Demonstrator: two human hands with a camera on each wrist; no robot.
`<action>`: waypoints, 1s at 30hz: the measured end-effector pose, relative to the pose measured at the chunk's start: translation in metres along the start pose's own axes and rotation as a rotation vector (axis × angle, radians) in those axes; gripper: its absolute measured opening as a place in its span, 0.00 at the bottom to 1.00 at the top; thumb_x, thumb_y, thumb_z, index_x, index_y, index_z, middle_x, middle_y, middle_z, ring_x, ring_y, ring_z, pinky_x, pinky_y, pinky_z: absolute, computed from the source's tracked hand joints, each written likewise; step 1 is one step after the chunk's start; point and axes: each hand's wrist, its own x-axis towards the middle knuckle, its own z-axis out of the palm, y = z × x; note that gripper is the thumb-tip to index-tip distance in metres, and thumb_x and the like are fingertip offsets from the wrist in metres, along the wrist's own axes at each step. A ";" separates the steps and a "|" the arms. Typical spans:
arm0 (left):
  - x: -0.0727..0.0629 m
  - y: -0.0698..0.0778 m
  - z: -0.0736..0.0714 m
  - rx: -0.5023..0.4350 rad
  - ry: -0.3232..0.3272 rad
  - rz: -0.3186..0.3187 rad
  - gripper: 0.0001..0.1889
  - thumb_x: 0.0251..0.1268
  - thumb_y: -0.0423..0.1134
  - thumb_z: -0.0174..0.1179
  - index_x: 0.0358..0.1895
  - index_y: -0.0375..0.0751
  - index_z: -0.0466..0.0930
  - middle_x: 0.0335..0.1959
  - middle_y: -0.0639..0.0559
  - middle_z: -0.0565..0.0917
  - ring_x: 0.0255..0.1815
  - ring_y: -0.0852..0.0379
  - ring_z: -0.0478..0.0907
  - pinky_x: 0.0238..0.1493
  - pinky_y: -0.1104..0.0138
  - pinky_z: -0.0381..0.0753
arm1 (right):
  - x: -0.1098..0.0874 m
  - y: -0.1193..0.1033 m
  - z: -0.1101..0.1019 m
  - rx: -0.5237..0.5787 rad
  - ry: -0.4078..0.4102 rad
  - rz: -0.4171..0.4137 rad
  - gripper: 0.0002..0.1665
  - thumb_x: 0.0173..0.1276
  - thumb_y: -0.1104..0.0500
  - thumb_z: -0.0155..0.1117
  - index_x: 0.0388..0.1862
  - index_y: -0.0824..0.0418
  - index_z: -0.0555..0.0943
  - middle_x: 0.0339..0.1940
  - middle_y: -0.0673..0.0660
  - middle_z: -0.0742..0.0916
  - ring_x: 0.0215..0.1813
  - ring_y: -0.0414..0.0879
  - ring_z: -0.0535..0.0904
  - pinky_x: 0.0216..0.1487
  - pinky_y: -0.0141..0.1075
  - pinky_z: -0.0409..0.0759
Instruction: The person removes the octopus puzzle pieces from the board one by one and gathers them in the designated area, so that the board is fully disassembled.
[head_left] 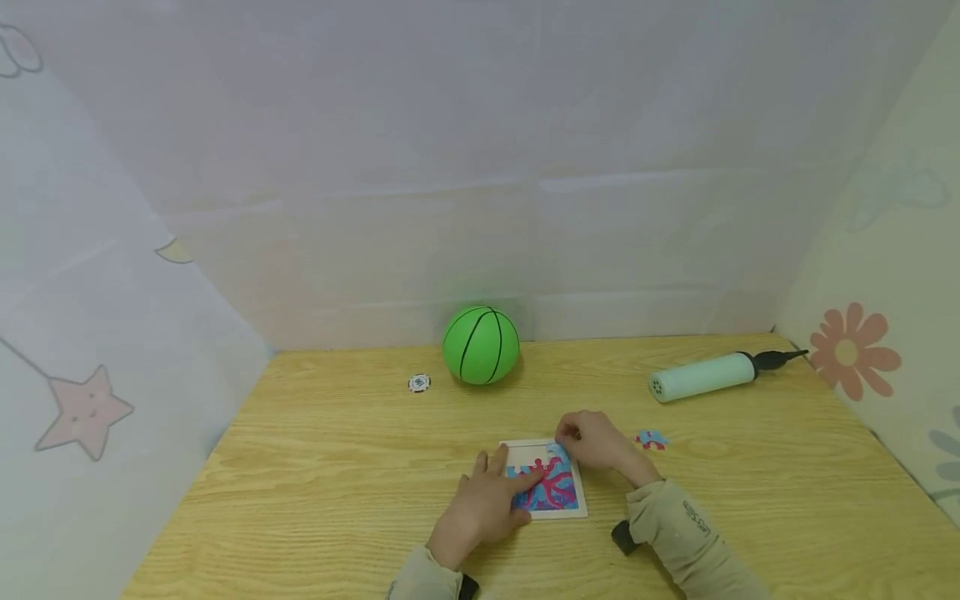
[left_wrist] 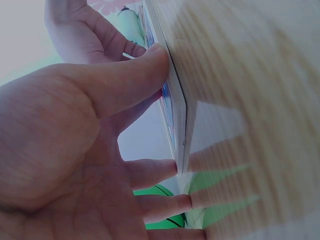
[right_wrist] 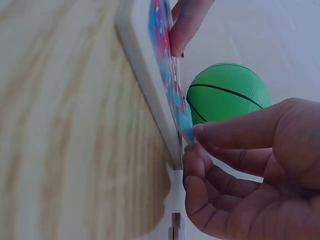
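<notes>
A square jigsaw puzzle in a white frame [head_left: 555,514] lies on the table, its pieces showing a pink branching shape on blue. My left hand [head_left: 483,502] rests over its left side with fingers spread. The index finger touches the pieces, and the thumb [left_wrist: 145,62] lies against the near edge. At the top right corner, my right hand [head_left: 597,442] pinches a light-blue puzzle piece [right_wrist: 185,122] between thumb and fingers. That piece is tilted, its lower part right at the assembled pieces. Bare backing shows in the upper left of the frame. Another puzzle piece [head_left: 652,439] lies right of the right hand.
A green ball [head_left: 481,345] with black lines stands at the back, and a round poker chip [head_left: 419,383] lies left of it. At the back right lies a pale-green hand pump [head_left: 705,377] with a black nozzle. Cloth-like walls [head_left: 420,250] enclose the table.
</notes>
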 end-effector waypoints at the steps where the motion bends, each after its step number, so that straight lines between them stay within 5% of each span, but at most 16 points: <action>1: 0.000 0.000 0.000 0.000 0.002 0.000 0.29 0.62 0.50 0.63 0.68 0.68 0.68 0.74 0.36 0.56 0.70 0.28 0.54 0.56 0.35 0.65 | 0.000 0.000 0.000 0.008 0.001 -0.004 0.03 0.65 0.66 0.62 0.31 0.61 0.81 0.28 0.49 0.81 0.32 0.40 0.74 0.35 0.36 0.75; 12: 0.001 0.000 -0.002 -0.008 -0.001 -0.002 0.29 0.62 0.50 0.63 0.68 0.68 0.68 0.74 0.35 0.56 0.70 0.27 0.53 0.56 0.35 0.65 | 0.004 0.005 -0.001 0.098 0.015 0.001 0.02 0.61 0.63 0.68 0.31 0.57 0.82 0.28 0.47 0.82 0.33 0.41 0.75 0.38 0.37 0.75; 15: 0.001 0.000 -0.001 -0.005 -0.001 -0.003 0.29 0.62 0.51 0.63 0.68 0.68 0.68 0.73 0.35 0.56 0.70 0.27 0.53 0.56 0.35 0.66 | 0.004 0.011 -0.002 0.173 0.053 0.028 0.02 0.62 0.62 0.67 0.33 0.57 0.82 0.30 0.48 0.83 0.36 0.42 0.77 0.41 0.38 0.77; 22: 0.001 0.000 -0.001 -0.003 -0.007 -0.007 0.30 0.62 0.51 0.62 0.68 0.70 0.66 0.74 0.36 0.56 0.70 0.27 0.53 0.56 0.35 0.65 | -0.002 0.019 -0.021 0.443 0.063 0.146 0.10 0.66 0.59 0.64 0.43 0.63 0.81 0.36 0.58 0.83 0.34 0.53 0.82 0.27 0.39 0.79; 30: 0.001 0.001 -0.001 -0.023 -0.009 -0.008 0.30 0.62 0.50 0.63 0.68 0.69 0.67 0.74 0.35 0.56 0.70 0.27 0.52 0.57 0.35 0.64 | -0.008 0.030 -0.035 0.493 0.077 0.149 0.13 0.66 0.60 0.64 0.46 0.66 0.79 0.38 0.60 0.83 0.36 0.54 0.82 0.38 0.46 0.81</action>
